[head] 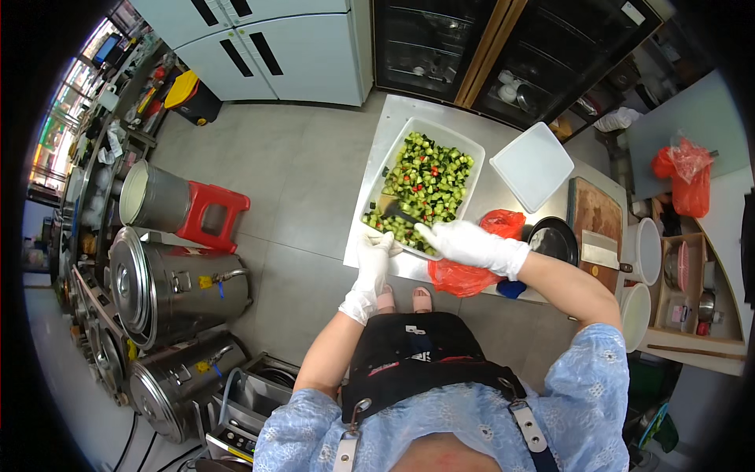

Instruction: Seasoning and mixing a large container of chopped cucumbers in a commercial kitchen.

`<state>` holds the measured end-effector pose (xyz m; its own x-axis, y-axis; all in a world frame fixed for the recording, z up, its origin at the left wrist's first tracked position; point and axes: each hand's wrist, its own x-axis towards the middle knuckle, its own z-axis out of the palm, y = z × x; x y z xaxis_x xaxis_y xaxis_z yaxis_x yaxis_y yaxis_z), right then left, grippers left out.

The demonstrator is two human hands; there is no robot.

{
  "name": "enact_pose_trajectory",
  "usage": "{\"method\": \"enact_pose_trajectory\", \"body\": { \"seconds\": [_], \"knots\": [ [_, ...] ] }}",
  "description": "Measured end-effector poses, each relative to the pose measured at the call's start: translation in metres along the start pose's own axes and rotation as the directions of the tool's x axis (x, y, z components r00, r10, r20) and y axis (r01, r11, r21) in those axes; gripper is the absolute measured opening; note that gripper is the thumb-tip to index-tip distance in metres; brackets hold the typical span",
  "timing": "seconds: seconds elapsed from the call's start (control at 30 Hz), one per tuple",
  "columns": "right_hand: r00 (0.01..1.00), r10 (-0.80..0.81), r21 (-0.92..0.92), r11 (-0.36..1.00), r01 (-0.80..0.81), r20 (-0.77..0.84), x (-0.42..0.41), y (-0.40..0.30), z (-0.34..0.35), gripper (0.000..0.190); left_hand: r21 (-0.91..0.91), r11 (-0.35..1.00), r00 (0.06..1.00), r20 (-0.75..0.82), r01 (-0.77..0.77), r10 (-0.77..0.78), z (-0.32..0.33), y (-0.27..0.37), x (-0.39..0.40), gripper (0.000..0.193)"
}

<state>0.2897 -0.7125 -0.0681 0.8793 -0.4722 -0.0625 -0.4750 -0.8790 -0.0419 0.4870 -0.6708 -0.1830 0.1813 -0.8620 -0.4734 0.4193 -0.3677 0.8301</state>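
Note:
A white plastic tub (476, 177) on the steel table (368, 177) holds diced cucumber (439, 168) with small red pieces among it. My right hand (472, 245), in a white glove, grips the dark handle of a spoon or spatula (401, 212); its blurred head is in the cucumber at the tub's left side. My left hand (374, 253), gloved too, is at the tub's near left corner with its fingers on the rim. A red plastic bag (463, 277) lies beneath my right hand, beside the tub.
Right of the tub lie a translucent lid (532, 167), a black pan or bowl (553, 241), and a cleaver (600, 248) on a wooden cutting board (596, 206). White buckets (643, 251) stand beyond. Leftwards are a red stool (215, 215) and large steel pots (194, 280).

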Motion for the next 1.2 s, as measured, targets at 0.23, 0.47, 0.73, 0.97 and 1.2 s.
{"method": "enact_pose_trajectory", "body": {
  "seconds": [0.23,0.47,0.73,0.97,1.2],
  "knots": [
    [0.984,0.090,0.163,0.984,-0.064,-0.155,0.011,0.000,-0.009,0.051,0.045,0.999,0.999,-0.036,-0.004,0.006,-0.001,-0.002,-0.001,0.017],
    [0.997,-0.073,0.169,0.983,0.071,0.008,-0.019,0.000,0.009,0.046,-0.005,0.999,0.999,-0.005,-0.041,0.041,-0.001,-0.007,-0.001,0.016],
    [0.990,0.139,-0.005,0.990,-0.139,0.022,-0.069,-0.002,-0.051,0.057,-0.050,0.996,0.998,-0.009,-0.070,0.069,-0.003,-0.009,0.002,0.014],
    [0.972,0.224,-0.079,0.973,-0.218,0.076,-0.067,-0.053,-0.019,0.047,-0.049,0.997,0.998,0.040,-0.053,0.055,0.001,-0.001,-0.001,0.011],
    [0.809,0.584,0.105,0.810,-0.577,-0.062,-0.001,-0.039,0.043,0.058,-0.037,0.999,0.998,0.049,-0.038,0.040,-0.006,-0.011,0.006,0.011]
  ]
}}
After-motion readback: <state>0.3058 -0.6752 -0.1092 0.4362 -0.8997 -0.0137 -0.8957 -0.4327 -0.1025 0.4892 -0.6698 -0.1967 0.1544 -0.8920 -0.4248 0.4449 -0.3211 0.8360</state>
